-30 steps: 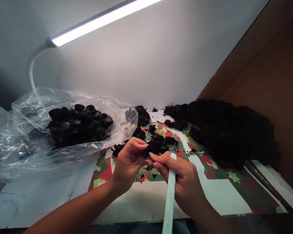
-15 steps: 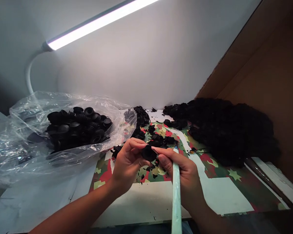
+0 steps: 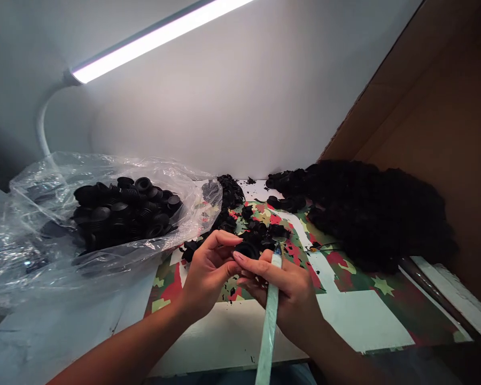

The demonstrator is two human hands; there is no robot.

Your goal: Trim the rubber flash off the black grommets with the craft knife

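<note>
My left hand (image 3: 206,278) pinches a small round black rubber bellows (image 3: 246,249) between thumb and fingers, over the middle of the table. Against its near right side press the fingertips of my right hand (image 3: 294,291). That hand also grips a long tool with a pale, wrapped-looking handle (image 3: 268,331), which runs down toward me. The tool's working end is hidden by my fingers. Just beyond my hands lie several loose black rubber pieces (image 3: 278,231) and black scraps.
At left, a clear plastic bag (image 3: 196,198) holds a heap of black rubber bellows (image 3: 120,211). A large dark pile (image 3: 369,214) lies at right by a cardboard panel (image 3: 436,107). Camouflage-patterned sheeting (image 3: 340,267) covers part of the table. A lit lamp (image 3: 160,40) hangs above.
My right hand has turned and shifted left, swinging the handle's near end left. The bellows has tilted, and my right fingers now lie across its near side.
</note>
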